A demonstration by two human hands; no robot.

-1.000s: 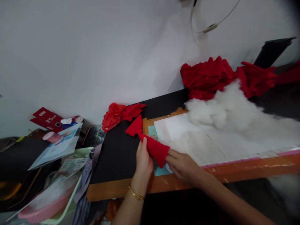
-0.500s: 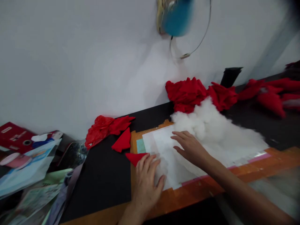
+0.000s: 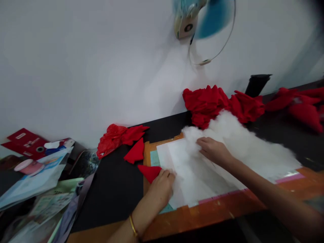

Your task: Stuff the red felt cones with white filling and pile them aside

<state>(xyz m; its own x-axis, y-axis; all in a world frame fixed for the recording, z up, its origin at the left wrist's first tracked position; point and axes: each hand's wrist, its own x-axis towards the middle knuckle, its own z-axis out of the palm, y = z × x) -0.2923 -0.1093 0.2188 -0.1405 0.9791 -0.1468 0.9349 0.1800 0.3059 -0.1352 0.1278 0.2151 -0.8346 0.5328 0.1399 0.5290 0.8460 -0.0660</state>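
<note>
Fingers (image 3: 201,143) of the right hand (image 3: 215,151) are pinching white stuffing (image 3: 191,135) at its left end. The left hand (image 3: 160,188) is resting, curled, over the red cloth piece (image 3: 149,172), which is lying beside the paper (image 3: 173,153) on the bench (image 3: 113,190); whether it is gripping, I cannot tell. Gathering stuffing seems to be the step; the next move is probably calling for a firm, gentle pull.

Single head-worn view, facing forward and down, near the table (image 3: 116,189), wall (image 3: 88,67) beyond
</note>
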